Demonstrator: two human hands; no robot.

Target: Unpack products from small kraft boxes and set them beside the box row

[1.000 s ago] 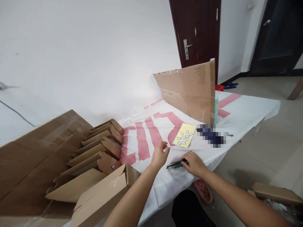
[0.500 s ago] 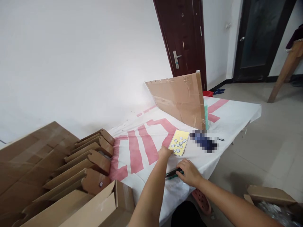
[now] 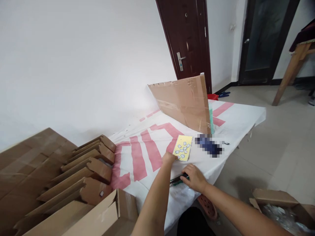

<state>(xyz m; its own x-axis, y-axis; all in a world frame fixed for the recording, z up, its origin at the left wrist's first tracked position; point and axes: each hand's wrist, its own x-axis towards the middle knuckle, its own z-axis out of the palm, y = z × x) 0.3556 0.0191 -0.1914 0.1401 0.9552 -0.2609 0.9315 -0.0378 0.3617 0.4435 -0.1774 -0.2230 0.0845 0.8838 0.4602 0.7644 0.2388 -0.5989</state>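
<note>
A yellow card [image 3: 187, 141] with small white squares lies flat on the cloth-covered table [image 3: 162, 131]. My left hand [image 3: 168, 158] is closed at the card's near left corner, a fingertip on its surface; the rest of its fingers are partly hidden. Close to the table's front edge, my right hand [image 3: 195, 177] has its fingers curled over a dark, flat bundle with green edges [image 3: 177, 180]. What that bundle is I cannot make out. Just beyond the card sits a dark blue item [image 3: 209, 145], blurred by pixels.
A large cardboard sheet [image 3: 182, 101] stands upright at the back of the table. Cardboard boxes with slotted dividers [image 3: 95, 193] fill the left side. On the floor at right, an open carton [image 3: 275, 196] holds clear plastic. A pink clog [image 3: 208, 207] shows below the table.
The whole view has shifted slightly, so things appear a little further left. Both hands stay at the card and the dark bundle with hardly any visible movement.
</note>
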